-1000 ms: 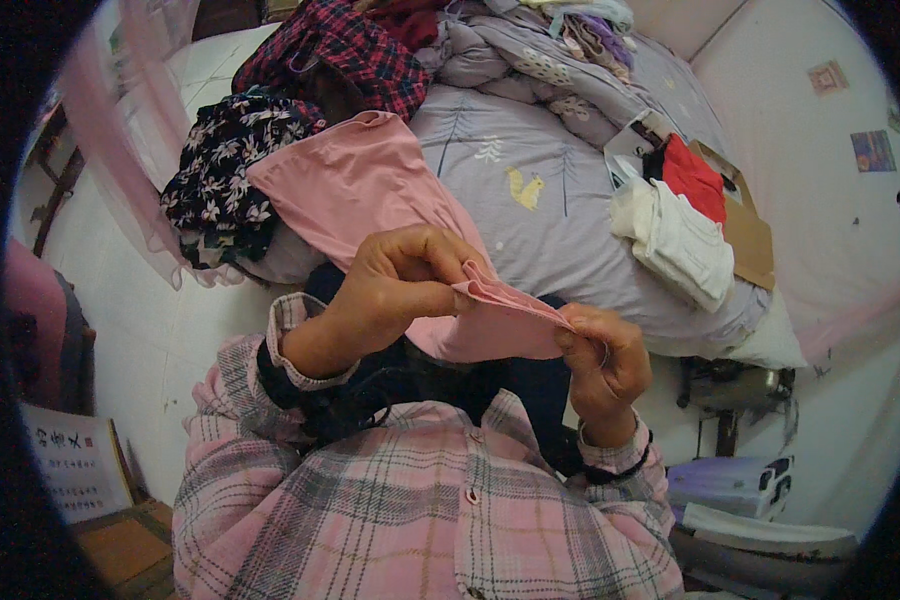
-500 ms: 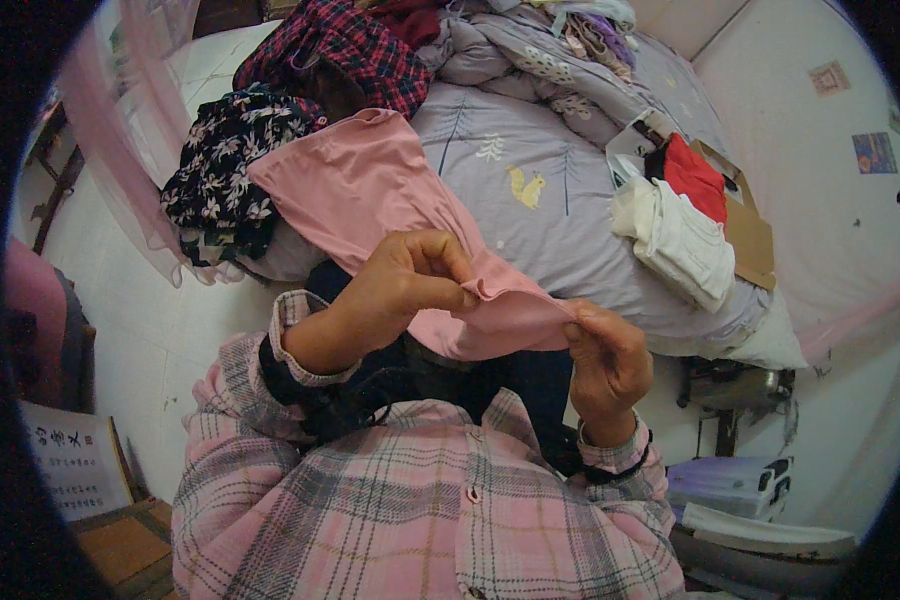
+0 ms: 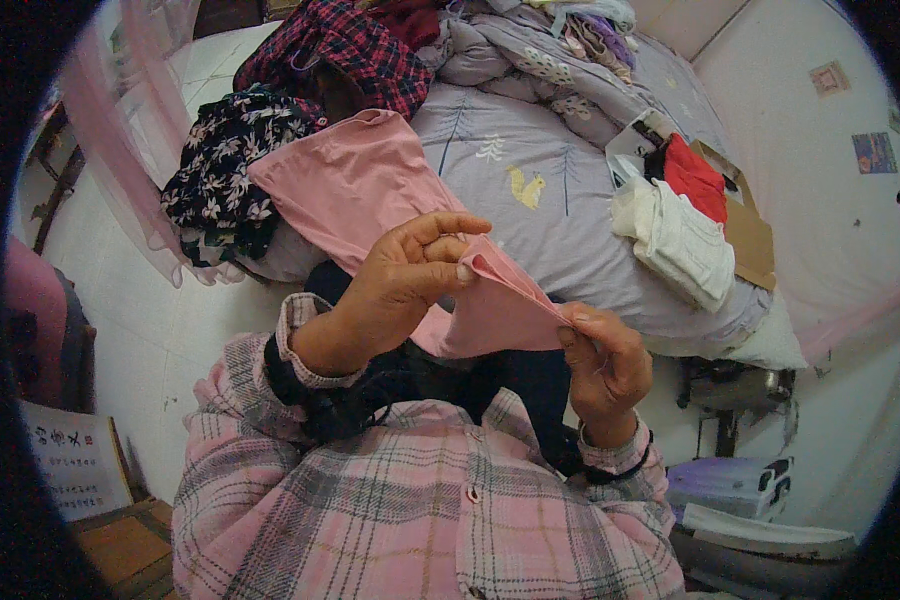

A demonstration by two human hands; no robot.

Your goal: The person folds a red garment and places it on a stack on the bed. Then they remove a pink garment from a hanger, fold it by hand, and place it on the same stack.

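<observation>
A soft pink garment [image 3: 355, 185] stretches from the bed toward my lap; its exact kind I cannot tell. My left hand [image 3: 390, 285] pinches one end of its near edge between thumb and fingers, with the other fingers partly raised. At the opposite end of that edge, my right hand [image 3: 607, 370] grips the cloth between thumb and curled fingers. Between both hands the edge is drawn taut and shows a folded, double layer. The garment's far, wider end lies beside a dark floral garment [image 3: 235, 165].
Before me is a bed with a grey patterned sheet [image 3: 515, 150]. A red-and-navy plaid garment [image 3: 345, 60] lies at its far left. On the right, folded white cloth [image 3: 680, 240] and red cloth [image 3: 695, 178] sit by a cardboard box [image 3: 750, 235]. A bunched quilt [image 3: 530, 60] lies beyond.
My left hand has shifted slightly upward and its fingers have straightened some. The garment's near edge now shows its folded layers more plainly. My right hand has barely moved.
</observation>
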